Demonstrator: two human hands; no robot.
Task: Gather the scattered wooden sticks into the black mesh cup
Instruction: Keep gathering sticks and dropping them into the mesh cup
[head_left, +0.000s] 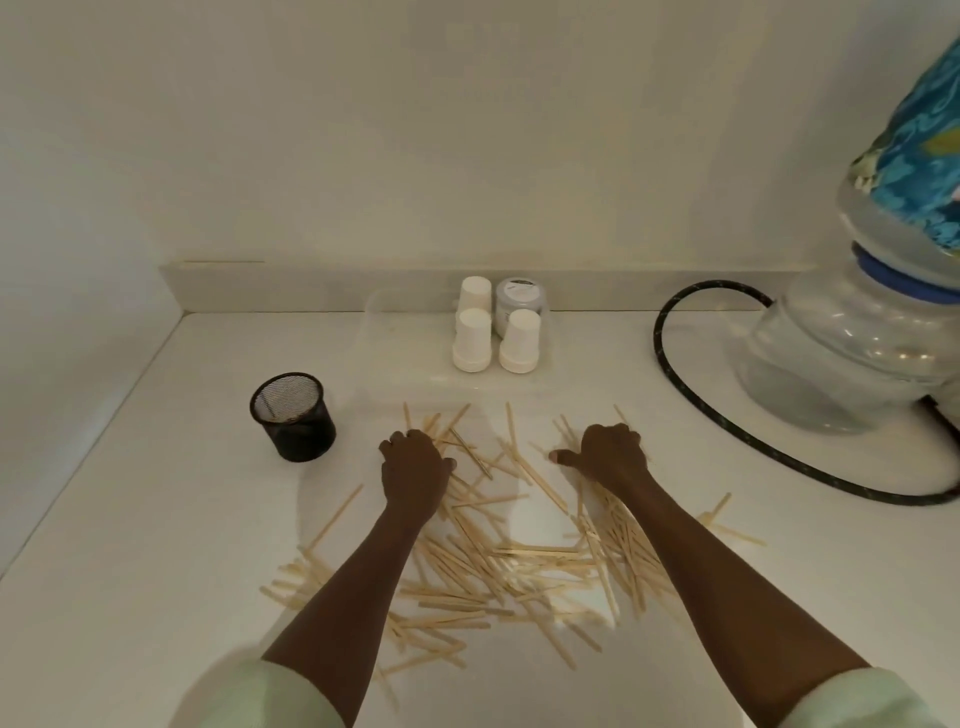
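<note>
Several pale wooden sticks (498, 551) lie scattered in a wide heap across the white counter (156, 519), between and under my forearms. The black mesh cup (292, 415) stands upright to the left of the heap, apart from it. My left hand (413, 470) rests knuckles-up on the far left part of the heap, its fingers curled down onto the sticks. My right hand (608, 454) lies on the heap's far right part, fingers curled under and thumb pointing left. The fingertips of both hands are hidden, so I cannot tell whether either holds a stick.
A clear plastic tray (379, 332) behind the heap holds three white bottles (472, 340) and a grey jar (521, 304). At the right stands a large clear water jug (852, 353) with a black hose (675, 384) looping over the counter. Walls close the back and left.
</note>
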